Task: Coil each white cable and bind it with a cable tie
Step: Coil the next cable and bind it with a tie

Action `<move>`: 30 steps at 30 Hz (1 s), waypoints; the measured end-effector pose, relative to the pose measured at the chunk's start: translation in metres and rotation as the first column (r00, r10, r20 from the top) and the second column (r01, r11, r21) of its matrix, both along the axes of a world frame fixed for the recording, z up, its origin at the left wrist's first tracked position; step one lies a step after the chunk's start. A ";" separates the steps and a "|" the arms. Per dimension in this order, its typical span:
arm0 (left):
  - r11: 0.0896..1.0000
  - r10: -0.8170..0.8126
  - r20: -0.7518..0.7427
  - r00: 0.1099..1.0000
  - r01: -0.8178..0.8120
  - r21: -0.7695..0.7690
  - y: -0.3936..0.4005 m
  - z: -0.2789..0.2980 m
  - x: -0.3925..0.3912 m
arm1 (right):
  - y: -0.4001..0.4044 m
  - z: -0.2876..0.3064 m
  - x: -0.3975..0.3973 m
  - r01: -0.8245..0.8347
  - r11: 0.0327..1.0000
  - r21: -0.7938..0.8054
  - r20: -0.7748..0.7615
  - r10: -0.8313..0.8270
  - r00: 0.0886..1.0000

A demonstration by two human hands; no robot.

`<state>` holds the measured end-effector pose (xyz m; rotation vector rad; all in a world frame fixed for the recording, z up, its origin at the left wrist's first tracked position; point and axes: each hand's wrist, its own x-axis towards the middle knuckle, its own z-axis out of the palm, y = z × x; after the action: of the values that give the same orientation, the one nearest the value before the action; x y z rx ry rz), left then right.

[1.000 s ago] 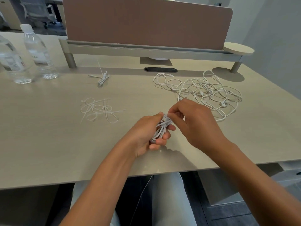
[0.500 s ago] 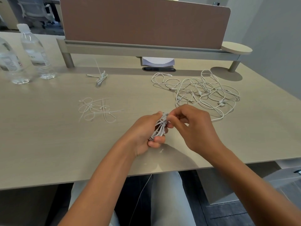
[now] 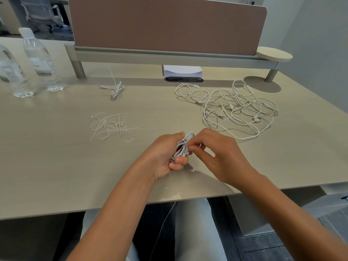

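Hovering just above the desk (image 3: 56, 166), a coiled white cable (image 3: 182, 146) is gripped in the curled fingers of the left hand (image 3: 167, 157), while its wraps are pinched by the right hand (image 3: 216, 155); loose cables (image 3: 235, 108) lie beyond.

Coiled white cable (image 3: 182, 146) bunched upright; loose cables (image 3: 237, 108) tangled right.

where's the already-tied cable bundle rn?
Head view: the tied cable bundle lies far left-centre on the desk, right of the water bottles, beyond the loose cable ties.
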<state>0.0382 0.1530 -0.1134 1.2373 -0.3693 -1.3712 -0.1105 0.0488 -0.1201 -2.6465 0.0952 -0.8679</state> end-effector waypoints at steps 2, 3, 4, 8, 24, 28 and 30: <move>1.000 -0.011 0.003 1.000 0.011 0.007 0.000 0.001 0.000 | -0.001 0.001 0.001 -0.043 0.999 -0.006 0.010 0.043 0.999; 1.000 -0.019 0.004 1.000 0.019 0.012 0.001 0.002 0.000 | -0.002 0.002 0.001 -0.057 0.998 -0.002 0.011 0.057 0.998; 0.999 -0.027 0.005 1.000 0.027 0.018 0.001 0.003 0.000 | -0.003 0.003 0.000 -0.067 0.998 0.002 0.009 0.067 0.998; 0.998 -0.038 0.021 0.999 0.037 0.044 0.002 0.003 0.002 | -0.005 0.004 -0.001 -0.094 0.995 -0.012 -0.028 0.094 0.995; 0.988 -0.037 0.294 0.955 -0.009 0.154 0.002 -0.001 0.003 | -0.005 0.000 0.003 -0.046 0.989 -0.143 -0.083 0.034 0.996; 0.984 -0.063 0.567 0.822 -0.043 0.171 0.001 -0.007 0.003 | -0.005 0.001 0.005 0.045 0.980 0.193 -0.126 -0.021 0.992; 0.984 -0.012 0.777 0.629 -0.129 0.120 0.000 -0.013 0.002 | -0.005 0.002 0.008 0.150 0.913 0.378 -0.241 -0.059 0.969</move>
<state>0.0403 0.1527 -0.1262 1.9496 -0.8199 -0.7336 -0.1029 0.0436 -0.1183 -2.3580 0.4289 -0.5074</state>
